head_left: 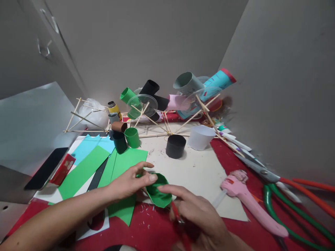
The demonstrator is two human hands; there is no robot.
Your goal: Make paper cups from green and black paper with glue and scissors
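My left hand (131, 181) pinches the far left rim of a green paper cup (158, 198), thumb over its edge. The cup is tilted with its opening towards me, low over the table's near side. My right hand (197, 211) touches the cup's near rim with its index finger. In that same hand is a slim red tool (180, 223) with a metal part, blurred, so its kind is unclear. Beyond both hands stand a black paper ring (176, 146), a white paper cup (201, 137) and a small green paper cup (132, 137).
A stick frame (167, 129) carrying paper tubes on clear discs runs along the back. Green paper strips (83, 170) and a phone (47, 167) lie left. On the right are a pink glue gun (251, 198), orange-handled scissors (264, 172) and green-handled scissors (290, 216).
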